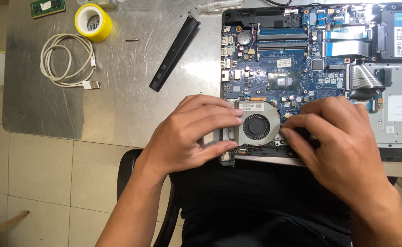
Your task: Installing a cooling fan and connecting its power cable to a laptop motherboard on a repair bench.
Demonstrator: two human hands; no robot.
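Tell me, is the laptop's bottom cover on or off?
Off. The laptop lies open from below, with its blue circuit board and cooling fan bare; the left hand and right hand touch the fan.

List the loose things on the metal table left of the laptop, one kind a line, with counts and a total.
Yellow tape roll: 1
White cable: 1
Green memory stick: 1
Black drive bezel strip: 1
Small screw: 1
Total: 5

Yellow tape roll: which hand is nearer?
Left. The left hand rests on the cooling fan, below-right of the yellow tape roll; the right hand lies farther right, beyond the fan.
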